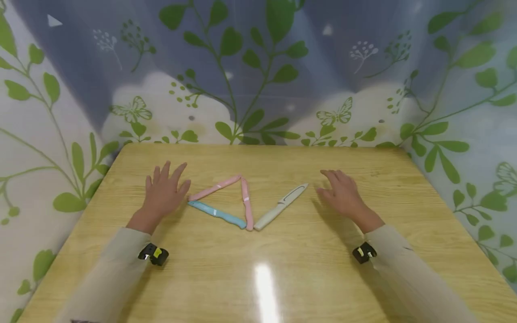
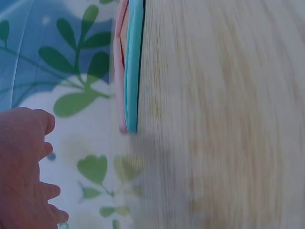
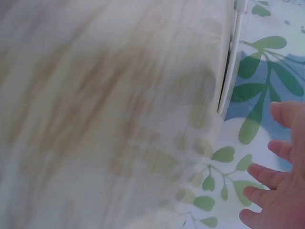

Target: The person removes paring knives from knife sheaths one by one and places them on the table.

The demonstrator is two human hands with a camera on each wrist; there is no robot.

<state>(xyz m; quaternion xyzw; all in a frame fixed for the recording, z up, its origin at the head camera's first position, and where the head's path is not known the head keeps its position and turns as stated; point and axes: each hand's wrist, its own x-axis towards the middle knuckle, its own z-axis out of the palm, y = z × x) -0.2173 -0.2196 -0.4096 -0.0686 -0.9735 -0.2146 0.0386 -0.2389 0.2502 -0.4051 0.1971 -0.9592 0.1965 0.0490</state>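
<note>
Two pink sheathed knives point(image 1: 215, 188) and a blue sheathed knife point(image 1: 218, 214) lie end to end in a triangle on the wooden table. A cream sheathed knife point(image 1: 281, 207) slants up to the right from the triangle's lower corner, its handle end close to the second pink knife point(image 1: 247, 204). My left hand point(image 1: 163, 190) hovers left of the triangle with fingers spread, holding nothing. Beyond the cream knife's tip, my right hand point(image 1: 341, 193) is held above the table, fingers loosely extended and nothing in them. The left wrist view shows the blue knife point(image 2: 134, 71) edge-on.
The wooden table point(image 1: 194, 278) meets a leaf-patterned wall covering point(image 1: 258, 107) at the back, with more of it on both sides. A bright light reflection lies on the tabletop near the front. Each wrist carries a small black camera point(image 1: 153, 254).
</note>
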